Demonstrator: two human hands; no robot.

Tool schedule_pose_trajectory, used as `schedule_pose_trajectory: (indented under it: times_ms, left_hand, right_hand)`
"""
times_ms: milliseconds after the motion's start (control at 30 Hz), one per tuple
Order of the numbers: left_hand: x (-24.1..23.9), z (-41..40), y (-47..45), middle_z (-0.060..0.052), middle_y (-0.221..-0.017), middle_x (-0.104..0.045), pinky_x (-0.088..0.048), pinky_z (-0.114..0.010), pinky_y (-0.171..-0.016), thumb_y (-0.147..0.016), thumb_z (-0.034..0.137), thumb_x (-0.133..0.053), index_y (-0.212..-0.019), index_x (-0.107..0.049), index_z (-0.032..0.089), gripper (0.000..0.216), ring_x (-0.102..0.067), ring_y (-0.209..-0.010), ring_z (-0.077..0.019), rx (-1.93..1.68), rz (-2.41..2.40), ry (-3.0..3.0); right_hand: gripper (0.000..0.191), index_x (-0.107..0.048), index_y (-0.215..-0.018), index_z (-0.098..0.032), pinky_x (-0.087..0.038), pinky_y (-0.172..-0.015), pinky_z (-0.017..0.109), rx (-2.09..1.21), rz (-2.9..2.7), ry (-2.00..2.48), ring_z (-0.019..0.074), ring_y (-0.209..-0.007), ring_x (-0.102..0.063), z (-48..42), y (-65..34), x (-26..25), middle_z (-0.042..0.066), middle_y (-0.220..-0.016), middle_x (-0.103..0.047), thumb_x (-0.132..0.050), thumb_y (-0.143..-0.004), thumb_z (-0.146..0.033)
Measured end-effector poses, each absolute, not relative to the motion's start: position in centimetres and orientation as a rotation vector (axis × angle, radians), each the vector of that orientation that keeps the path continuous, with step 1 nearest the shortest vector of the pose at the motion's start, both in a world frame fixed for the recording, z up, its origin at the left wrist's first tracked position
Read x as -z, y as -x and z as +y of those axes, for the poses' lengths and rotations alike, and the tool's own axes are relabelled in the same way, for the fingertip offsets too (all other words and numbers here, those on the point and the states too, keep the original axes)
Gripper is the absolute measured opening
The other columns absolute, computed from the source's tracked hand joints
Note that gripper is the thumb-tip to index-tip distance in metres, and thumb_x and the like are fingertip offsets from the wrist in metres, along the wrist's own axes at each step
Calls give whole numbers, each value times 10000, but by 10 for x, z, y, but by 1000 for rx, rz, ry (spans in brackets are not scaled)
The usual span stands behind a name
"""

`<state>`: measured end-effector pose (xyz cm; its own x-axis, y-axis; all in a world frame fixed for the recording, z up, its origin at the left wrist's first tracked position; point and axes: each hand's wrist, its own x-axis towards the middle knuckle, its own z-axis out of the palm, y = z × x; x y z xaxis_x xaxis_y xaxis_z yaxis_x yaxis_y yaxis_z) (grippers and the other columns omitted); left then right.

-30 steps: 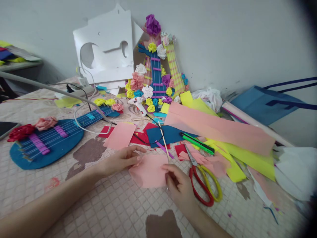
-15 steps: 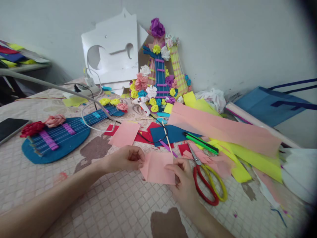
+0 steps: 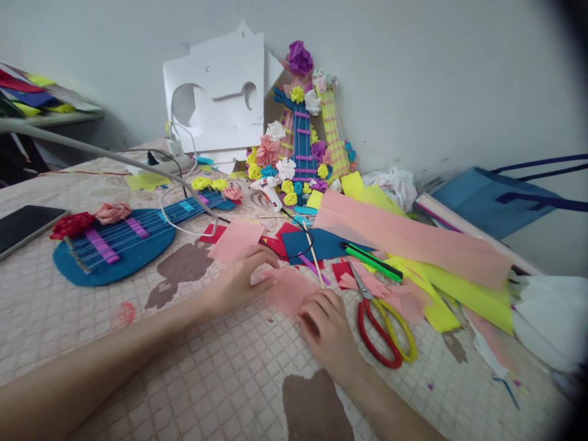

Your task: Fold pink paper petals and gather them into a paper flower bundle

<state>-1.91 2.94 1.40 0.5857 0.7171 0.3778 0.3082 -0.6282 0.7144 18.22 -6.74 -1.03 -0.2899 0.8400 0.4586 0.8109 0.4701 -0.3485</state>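
A small pink paper piece (image 3: 289, 290) lies between my two hands on the tiled tabletop (image 3: 220, 380). My left hand (image 3: 239, 283) pinches its left edge with curled fingers. The fingers of my right hand (image 3: 327, 331) are closed on its lower right corner. Red and yellow scissors (image 3: 381, 324) lie just right of my right hand. A thin wooden stick (image 3: 313, 254) lies behind the paper.
A blue paper guitar (image 3: 119, 245) with paper roses lies at left, a phone (image 3: 25, 223) beyond it. Decorated guitars (image 3: 298, 141) lean on the wall. A glue gun (image 3: 271, 193), cables, green markers (image 3: 372, 260), pink and yellow sheets (image 3: 413, 242) and a blue bag (image 3: 496, 193) crowd the right.
The pink paper has gone from a flat, lifted square to a smaller crumpled shape low on the table. Both hands have closed in on it. The view has shifted slightly to the left.
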Motion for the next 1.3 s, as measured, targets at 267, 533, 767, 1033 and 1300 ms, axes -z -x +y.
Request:
schedule_pose_trajectory:
  times_ms: [267, 533, 767, 1033, 1300]
  left_hand:
    - [3, -8, 3, -41, -925, -597, -353, -344, -870, -821, 142, -581, -847, -577, 175, 43, -518, -923, -198, -610, 661, -2574]
    - [-12, 14, 20, -35, -892, -598, -375, -289, -844, -859, 133, -548, -789, -592, 169, 90, -515, -915, -164, -618, 446, -2442]
    - [-7, 34, 31, -48, -954, -595, -344, -312, -871, -856, 180, -583, -796, -610, 179, 66, -510, -964, -179, -629, 423, -2549]
    - [-10, 21, 26, -33, -950, -618, -305, -332, -847, -852, 106, -545, -842, -599, 188, 98, -524, -923, -180, -542, 435, -2670]
    - [-11, 24, 31, -28, -863, -650, -353, -309, -896, -892, 154, -519, -843, -609, 185, 107, -534, -941, -165, -517, 327, -2345]
  right_hand:
    - [141, -508, -809, -208, -400, -776, 374, -121, -2109, 1313, 207, -853, -494, -72, -171, 11, 30, -816, -577, -513, -812, -67]
    - [299, -514, -966, -201, -386, -860, 437, -134, -2094, 1401, 253, -993, -447, -63, -194, 12, 76, -1030, -529, -551, -728, -23]
    - [190, -505, -830, -200, -406, -804, 378, -174, -2117, 1332, 210, -898, -467, -61, -199, 10, 41, -897, -552, -504, -789, -14]
    - [229, -505, -955, -203, -401, -862, 414, -257, -2145, 1315, 235, -977, -460, -69, -194, 4, 66, -985, -538, -559, -774, -73]
    - [254, -531, -1008, -219, -411, -892, 426, -288, -2170, 1258, 235, -1035, -457, -65, -199, 10, 79, -1087, -496, -588, -791, -98]
